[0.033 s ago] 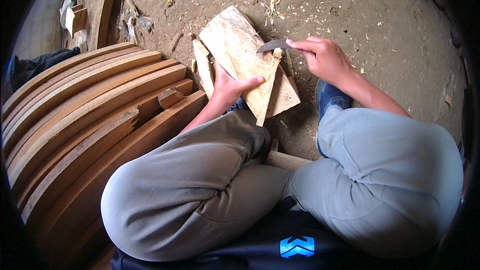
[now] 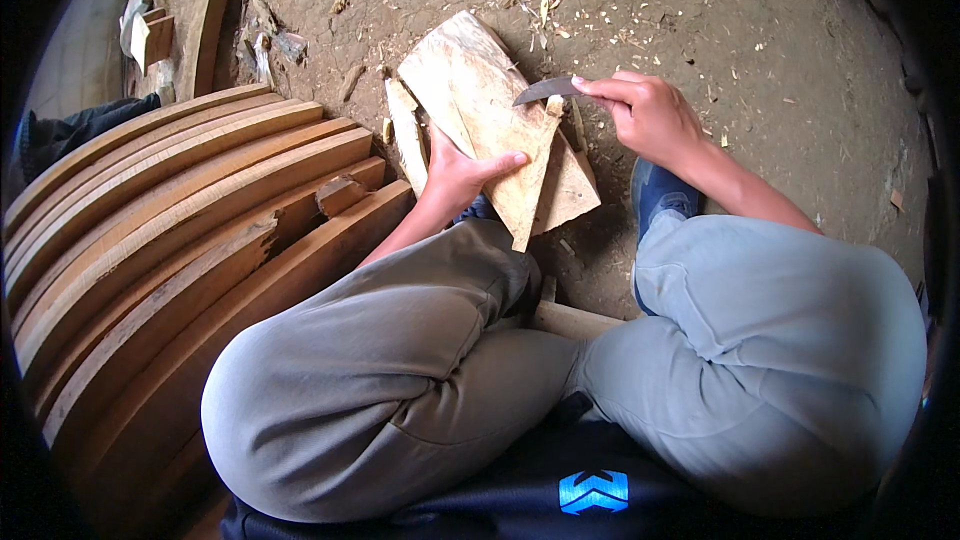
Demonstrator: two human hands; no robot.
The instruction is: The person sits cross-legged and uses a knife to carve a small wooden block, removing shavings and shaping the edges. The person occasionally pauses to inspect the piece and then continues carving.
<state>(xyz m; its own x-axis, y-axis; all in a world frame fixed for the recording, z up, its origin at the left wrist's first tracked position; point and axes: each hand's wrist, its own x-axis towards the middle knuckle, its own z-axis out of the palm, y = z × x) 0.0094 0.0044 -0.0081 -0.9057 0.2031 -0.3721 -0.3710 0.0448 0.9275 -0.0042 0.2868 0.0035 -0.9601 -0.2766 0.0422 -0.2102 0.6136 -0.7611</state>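
Observation:
My left hand (image 2: 460, 175) grips a pale, flat piece of wood (image 2: 462, 90), its thumb lying across the top face and its other fingers hidden at the far side. That piece leans over a thicker wooden block (image 2: 570, 192) on the ground between my feet. In my right hand (image 2: 655, 120) is a curved dark knife (image 2: 545, 91), the fingers closed round its handle end. The blade tip reaches over the right edge of the flat piece; whether it touches the wood I cannot tell. A split strip of wood (image 2: 407, 135) stands just left of the piece.
Long sawn planks (image 2: 200, 185) are stacked at the left, close to my left forearm. Wood chips (image 2: 545, 10) litter the dirt floor (image 2: 800, 90) ahead. My blue shoe (image 2: 662, 198) is near the block's right side. Dark cloth (image 2: 85, 130) lies at the far left.

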